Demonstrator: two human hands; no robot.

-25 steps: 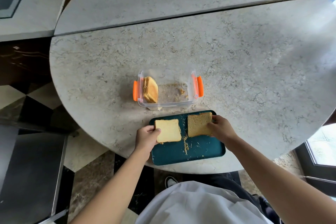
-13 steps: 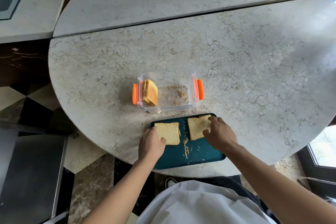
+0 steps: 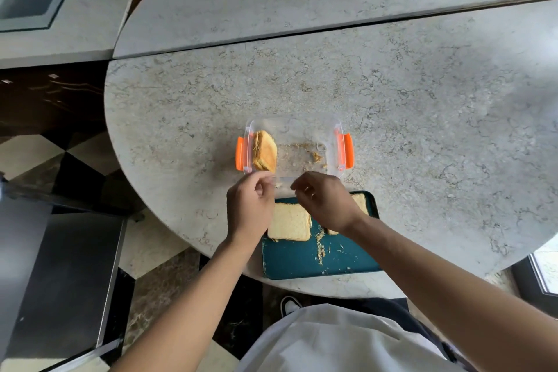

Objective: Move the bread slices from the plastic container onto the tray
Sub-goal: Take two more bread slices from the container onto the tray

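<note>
Both hands, the left hand (image 3: 250,205) and the right hand (image 3: 324,201), were empty and loosely curled, between the tray (image 3: 302,260) and the plastic box (image 3: 338,145). Two bread slices (image 3: 289,222) lay on the tray under the hands. The next step looked like reaching ahead for the standing slices (image 3: 265,151) just past the left hand.

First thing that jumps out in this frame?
Two bare hands, left hand and right hand, hover between the teal tray and the clear plastic container with orange clips. Bread slices stand at the container's left end; another slice lies flat on the crumb-strewn tray.
</note>
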